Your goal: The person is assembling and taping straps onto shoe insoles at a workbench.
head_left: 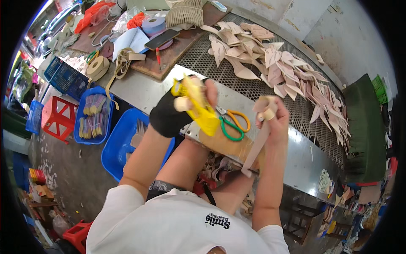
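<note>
My left hand (167,111), in a black fingerless glove with a pale cover on the thumb, is closed around a bright yellow object (206,120); motion blur hides its kind. Over the bench, my right hand (275,116) pinches a long beige strip (257,148), which hangs down to the bench's near edge. A pale cover sits on a finger of that hand too. Between both hands, scissors (232,126) with one green and one orange handle lie on the metal bench (296,158). Below them a tan pad (226,146) lies along the near edge.
A large heap of beige shoe-shaped pieces (275,63) covers the perforated surface at back right. On a brown board (169,59) lie a phone (162,39) and a red-handled tool (158,58). Left stand blue tubs (111,146), a red stool (57,116) and a tape roll (98,68).
</note>
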`<state>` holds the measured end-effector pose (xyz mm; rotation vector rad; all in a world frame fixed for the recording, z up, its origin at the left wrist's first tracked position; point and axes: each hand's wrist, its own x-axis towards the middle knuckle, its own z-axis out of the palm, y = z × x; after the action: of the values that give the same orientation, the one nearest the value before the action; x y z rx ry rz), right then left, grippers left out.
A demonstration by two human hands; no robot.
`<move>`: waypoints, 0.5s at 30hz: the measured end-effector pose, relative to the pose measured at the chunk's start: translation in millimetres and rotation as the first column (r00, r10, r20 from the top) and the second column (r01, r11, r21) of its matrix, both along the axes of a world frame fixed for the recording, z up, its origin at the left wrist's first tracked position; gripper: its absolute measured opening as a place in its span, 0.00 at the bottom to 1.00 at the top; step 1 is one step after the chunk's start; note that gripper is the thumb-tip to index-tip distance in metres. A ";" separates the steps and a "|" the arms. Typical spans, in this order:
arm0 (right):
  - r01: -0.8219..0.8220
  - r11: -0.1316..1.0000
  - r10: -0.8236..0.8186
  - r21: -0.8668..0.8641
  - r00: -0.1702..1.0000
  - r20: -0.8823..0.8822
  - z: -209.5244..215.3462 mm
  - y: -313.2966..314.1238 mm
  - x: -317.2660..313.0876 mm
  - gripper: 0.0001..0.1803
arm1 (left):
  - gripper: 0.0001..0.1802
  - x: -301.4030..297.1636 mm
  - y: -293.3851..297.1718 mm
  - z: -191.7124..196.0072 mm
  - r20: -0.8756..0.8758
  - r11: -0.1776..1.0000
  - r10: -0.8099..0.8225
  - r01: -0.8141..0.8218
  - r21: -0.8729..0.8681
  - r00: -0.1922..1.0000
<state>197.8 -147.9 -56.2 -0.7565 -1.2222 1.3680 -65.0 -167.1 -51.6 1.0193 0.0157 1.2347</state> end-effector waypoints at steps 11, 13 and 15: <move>0.037 0.883 -0.308 0.468 0.799 0.517 99.1 27.0 -8.5 0.11 | 0.18 77.8 77.5 84.5 0.097 0.822 -0.337 0.242 0.515 0.937; 0.197 0.787 -0.528 0.585 0.705 0.473 88.1 11.4 -16.3 0.10 | 0.18 100.9 88.2 68.7 0.275 0.826 -0.462 0.296 0.480 0.843; 0.419 0.589 -0.733 0.691 0.638 0.238 75.6 8.0 -20.1 0.09 | 0.19 109.1 100.9 65.3 0.279 0.775 -0.509 0.294 0.559 0.814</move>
<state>177.8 -139.9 19.4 -0.9881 -1.4882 0.1579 44.0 -66.2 13.7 1.0927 -0.8692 1.0346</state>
